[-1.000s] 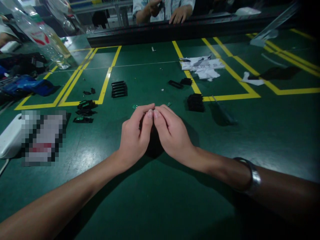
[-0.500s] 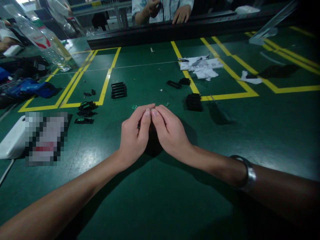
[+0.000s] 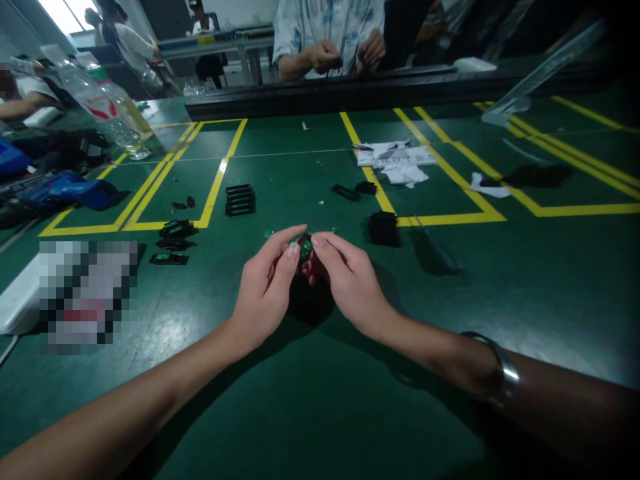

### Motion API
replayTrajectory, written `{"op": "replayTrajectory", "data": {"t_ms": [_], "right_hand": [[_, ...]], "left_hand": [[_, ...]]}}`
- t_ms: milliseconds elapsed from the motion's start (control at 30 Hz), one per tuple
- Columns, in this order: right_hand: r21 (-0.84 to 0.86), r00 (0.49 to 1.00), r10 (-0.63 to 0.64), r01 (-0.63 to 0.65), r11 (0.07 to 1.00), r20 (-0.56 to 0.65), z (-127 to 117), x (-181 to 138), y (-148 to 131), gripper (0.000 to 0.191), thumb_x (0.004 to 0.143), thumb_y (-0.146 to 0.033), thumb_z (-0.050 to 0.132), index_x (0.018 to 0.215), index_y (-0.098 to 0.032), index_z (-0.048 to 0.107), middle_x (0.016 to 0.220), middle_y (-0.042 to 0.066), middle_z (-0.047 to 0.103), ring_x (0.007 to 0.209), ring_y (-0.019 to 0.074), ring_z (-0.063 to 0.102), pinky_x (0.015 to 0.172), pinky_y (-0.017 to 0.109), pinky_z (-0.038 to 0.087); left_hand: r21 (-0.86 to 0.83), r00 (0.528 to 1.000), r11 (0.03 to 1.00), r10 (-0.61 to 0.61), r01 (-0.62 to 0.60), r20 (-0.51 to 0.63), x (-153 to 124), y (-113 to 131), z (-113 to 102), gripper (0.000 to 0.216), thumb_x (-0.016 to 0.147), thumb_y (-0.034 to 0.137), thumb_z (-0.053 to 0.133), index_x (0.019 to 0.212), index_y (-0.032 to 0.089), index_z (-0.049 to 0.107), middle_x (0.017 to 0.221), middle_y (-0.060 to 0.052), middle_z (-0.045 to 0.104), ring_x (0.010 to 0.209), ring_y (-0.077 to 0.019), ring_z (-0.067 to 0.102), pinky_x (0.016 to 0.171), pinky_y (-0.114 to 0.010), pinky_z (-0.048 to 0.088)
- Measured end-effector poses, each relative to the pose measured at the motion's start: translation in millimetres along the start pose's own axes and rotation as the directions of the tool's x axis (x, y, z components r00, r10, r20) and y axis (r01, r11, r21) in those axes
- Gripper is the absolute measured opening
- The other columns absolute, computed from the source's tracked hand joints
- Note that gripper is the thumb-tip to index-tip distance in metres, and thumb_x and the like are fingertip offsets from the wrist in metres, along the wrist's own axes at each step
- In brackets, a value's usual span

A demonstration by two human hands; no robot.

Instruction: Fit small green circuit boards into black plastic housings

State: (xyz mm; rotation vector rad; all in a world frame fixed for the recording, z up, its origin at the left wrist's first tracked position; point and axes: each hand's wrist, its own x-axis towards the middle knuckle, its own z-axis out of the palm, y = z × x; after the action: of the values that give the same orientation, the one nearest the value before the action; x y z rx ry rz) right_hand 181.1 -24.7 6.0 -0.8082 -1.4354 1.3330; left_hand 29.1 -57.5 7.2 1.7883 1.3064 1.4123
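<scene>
My left hand (image 3: 265,290) and my right hand (image 3: 345,280) meet at the middle of the green table (image 3: 320,400). Both pinch one small part (image 3: 305,248), black with a green face, between thumbs and fingertips. Just beyond the fingertips lie tiny green chips (image 3: 269,233). A stack of black parts (image 3: 384,228) sits to the right of my right hand. Another black stack (image 3: 240,199) lies further back on the left. A metal bracelet (image 3: 503,373) circles my right wrist.
Loose black-and-green parts (image 3: 173,240) lie at left beside a white device (image 3: 20,300). Plastic bottles (image 3: 100,100) and blue bags (image 3: 65,190) fill the far left. White papers (image 3: 395,160) lie on the yellow lines. Another person's hands (image 3: 345,60) work behind a black rail (image 3: 400,87).
My fingertips have parted a little, and the small black-and-green part now shows between them. The view has tilted upward, so the hands sit lower in the picture.
</scene>
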Motion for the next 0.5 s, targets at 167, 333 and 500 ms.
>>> {"op": "replayTrajectory", "data": {"t_ms": [167,333,500], "right_hand": [[0.165,0.999,0.036,-0.036,0.986,0.004,-3.3,2.4,5.7,0.025,0.105,-0.038,0.060,0.089,-0.021,0.067,0.077,-0.002,0.059,0.064,0.0110,0.055,0.059,0.026,0.046],[0.199,0.998,0.040,-0.047,0.979,0.042,-4.1,0.2,9.3,0.024,0.103,-0.039,0.065,0.087,-0.021,0.067,0.073,-0.003,0.056,0.065,0.0109,0.054,0.060,0.026,0.044],[0.206,0.994,0.061,-0.079,0.975,0.092,-6.1,-1.0,8.3,0.024,0.103,-0.039,0.065,0.088,-0.021,0.068,0.074,-0.003,0.058,0.066,0.0109,0.054,0.062,0.027,0.044]], "left_hand": [[-0.041,1.000,0.999,-0.014,0.014,0.012,-2.2,-7.1,1.4,0.042,0.098,0.031,0.069,0.140,0.026,0.063,0.109,-0.006,0.073,0.087,-0.0166,0.067,0.076,-0.029,0.057],[-0.030,0.998,0.999,-0.028,0.026,-0.055,-0.8,-6.1,0.2,0.029,0.098,0.023,0.065,0.127,0.024,0.070,0.107,-0.006,0.068,0.090,-0.0170,0.065,0.078,-0.030,0.054],[-0.058,0.996,0.998,-0.022,0.017,-0.088,1.3,0.2,-1.8,0.024,0.097,0.020,0.064,0.121,0.022,0.071,0.101,-0.003,0.063,0.084,-0.0139,0.060,0.071,-0.025,0.050]]}}
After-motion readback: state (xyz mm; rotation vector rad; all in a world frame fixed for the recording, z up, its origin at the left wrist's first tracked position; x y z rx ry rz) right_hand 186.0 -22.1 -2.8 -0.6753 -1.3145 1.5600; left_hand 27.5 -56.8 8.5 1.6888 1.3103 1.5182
